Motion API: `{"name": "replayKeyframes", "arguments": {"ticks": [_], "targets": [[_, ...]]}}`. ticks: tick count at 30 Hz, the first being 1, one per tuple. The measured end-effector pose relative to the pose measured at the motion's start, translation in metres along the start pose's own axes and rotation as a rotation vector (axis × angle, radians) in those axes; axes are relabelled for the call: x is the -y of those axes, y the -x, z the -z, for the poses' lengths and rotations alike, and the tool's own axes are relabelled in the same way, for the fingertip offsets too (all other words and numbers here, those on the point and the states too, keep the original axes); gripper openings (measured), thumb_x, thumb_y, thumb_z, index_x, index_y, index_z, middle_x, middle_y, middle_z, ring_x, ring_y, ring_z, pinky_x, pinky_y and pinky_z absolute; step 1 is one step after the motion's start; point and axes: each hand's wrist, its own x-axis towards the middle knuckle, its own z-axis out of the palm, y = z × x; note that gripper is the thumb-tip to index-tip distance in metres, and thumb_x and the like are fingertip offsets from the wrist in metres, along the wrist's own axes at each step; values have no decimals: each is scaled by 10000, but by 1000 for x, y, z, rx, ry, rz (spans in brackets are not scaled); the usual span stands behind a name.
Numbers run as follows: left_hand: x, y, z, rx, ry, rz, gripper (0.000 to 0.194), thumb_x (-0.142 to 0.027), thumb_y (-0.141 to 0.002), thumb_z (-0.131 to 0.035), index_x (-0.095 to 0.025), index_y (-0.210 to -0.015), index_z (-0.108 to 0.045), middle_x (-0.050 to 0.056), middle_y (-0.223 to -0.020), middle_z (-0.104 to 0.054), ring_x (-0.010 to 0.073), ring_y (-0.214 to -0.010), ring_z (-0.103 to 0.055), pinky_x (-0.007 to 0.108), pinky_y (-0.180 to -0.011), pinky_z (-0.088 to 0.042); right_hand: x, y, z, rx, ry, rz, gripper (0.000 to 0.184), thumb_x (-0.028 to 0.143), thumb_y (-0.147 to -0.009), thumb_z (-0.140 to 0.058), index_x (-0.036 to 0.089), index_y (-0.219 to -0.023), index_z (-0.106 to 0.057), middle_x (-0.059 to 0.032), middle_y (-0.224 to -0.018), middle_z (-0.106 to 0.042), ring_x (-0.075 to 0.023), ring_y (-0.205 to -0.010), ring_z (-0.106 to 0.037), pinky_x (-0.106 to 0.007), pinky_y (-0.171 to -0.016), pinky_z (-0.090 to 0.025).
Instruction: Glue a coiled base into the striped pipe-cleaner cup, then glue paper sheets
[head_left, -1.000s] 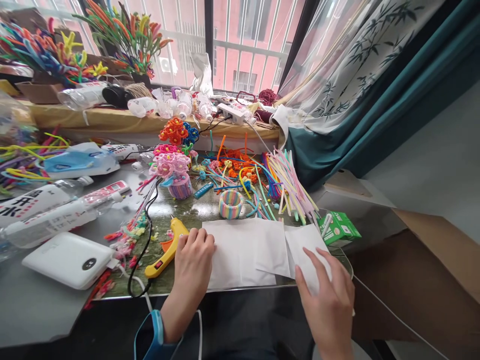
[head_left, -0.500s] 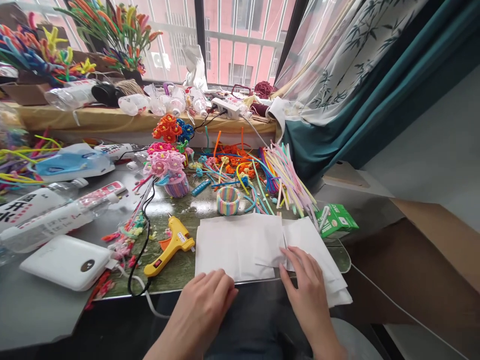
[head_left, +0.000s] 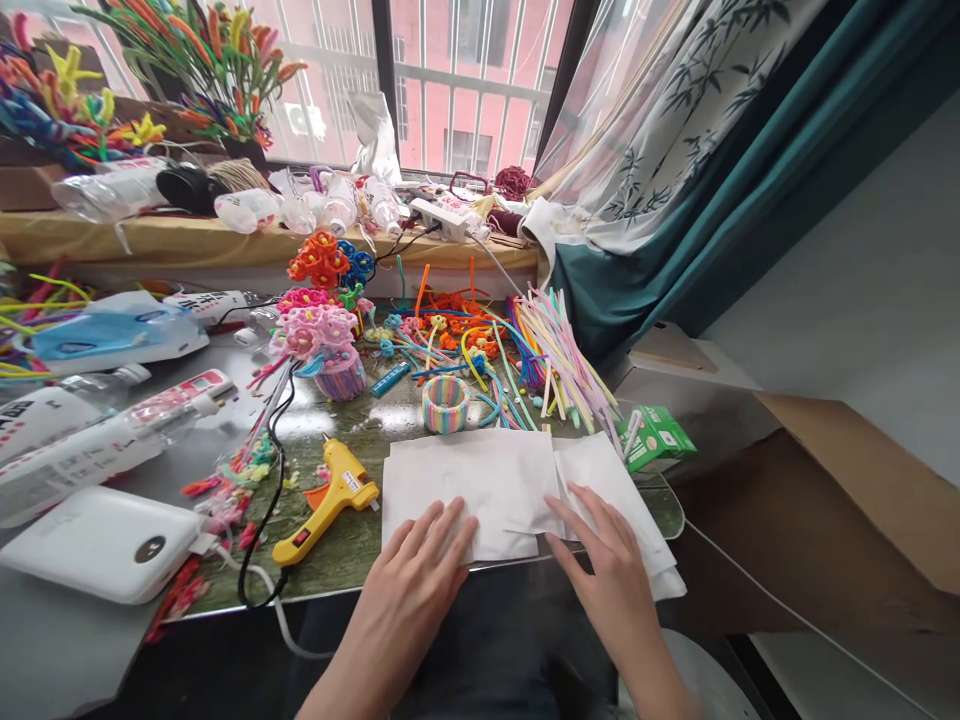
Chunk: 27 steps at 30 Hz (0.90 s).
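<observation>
White paper sheets (head_left: pixel 472 470) lie at the front edge of the table, overlapping a second white stack (head_left: pixel 600 465) on the right. My left hand (head_left: pixel 424 555) rests on the lower left part of the paper with its fingers stretched out. My right hand (head_left: pixel 604 545) is over the place where the two stacks meet, its fingers spread and the fingertips at the paper. Left of the paper lies a yellow glue gun (head_left: pixel 330 505) with a black cord. Just behind the paper stands a small striped pastel ring-shaped pot (head_left: pixel 445 404).
Pipe-cleaner flowers in a striped pot (head_left: pixel 341 374) stand behind the glue gun. Loose pipe cleaners (head_left: pixel 559 340) lie at the back right, near a green box (head_left: pixel 660 438). A white power bank (head_left: pixel 101 545) and plastic bottles (head_left: pixel 112 445) occupy the left. An open cardboard box (head_left: pixel 862 480) is at right.
My left hand has uncurled from a closed shape and moved forward onto the paper. My right hand's fingers have spread slightly. The view has shifted a little to the right.
</observation>
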Motion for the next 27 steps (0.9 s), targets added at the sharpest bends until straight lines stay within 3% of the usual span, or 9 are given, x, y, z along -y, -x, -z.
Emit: {"name": "replayKeyframes", "arguments": {"ticks": [8, 22, 27], "targets": [[16, 16, 0, 4, -16, 1, 396, -287, -1007, -442, -272, -1390, -544, 52, -1392, -629, 217, -1245, -615, 334, -997, -468, -12, 2, 6, 57, -31, 35, 355, 429, -1012, -452, 350, -1315, -618, -51, -1408, -565, -291, -1308, -520, -498, -1055, -459], [18, 21, 2, -17, -71, -20, 401, -260, -1002, -455, -265, -1394, -543, 42, -1408, -615, 219, -1256, -605, 357, -1039, -418, -18, 9, 13, 131, -62, 87, 355, 427, -999, -495, 388, -1339, -591, -14, -1420, -570, -282, -1341, -503, -501, -1088, -425], [17, 22, 10, -119, -89, 72, 382, -214, -994, -451, -220, -1357, -569, 61, -1364, -649, 227, -1231, -615, 354, -1024, -394, -7, 7, 11, 57, -83, 97, 423, 454, -984, -517, 341, -1390, -543, -46, -1430, -560, -304, -1350, -492, -514, -1101, -406]]}}
